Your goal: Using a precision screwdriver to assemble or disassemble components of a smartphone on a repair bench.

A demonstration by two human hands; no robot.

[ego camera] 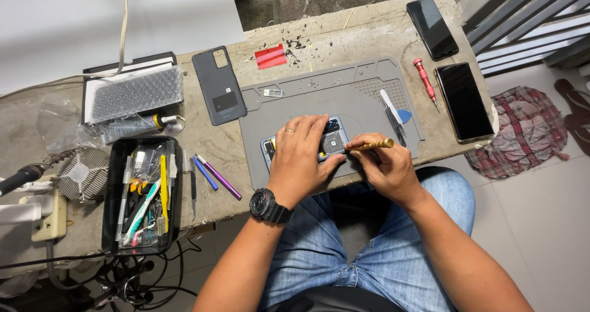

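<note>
Gripping screwdriver (372, 145); tray (111, 195) holds, seemingly, tools.

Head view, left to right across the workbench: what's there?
Black tool tray → blue and purple pens → grey phone back cover → left hand on the opened phone → right hand holding a gold screwdriver → red screwdriver → dark phone.

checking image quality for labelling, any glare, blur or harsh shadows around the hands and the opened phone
Head view: soft, even daylight, no harsh shadows; the left hand, right hand and opened phone on the grey mat are sharp; faint sheen on the two black phones at the right; slight wide-angle bending at the edges.
</note>
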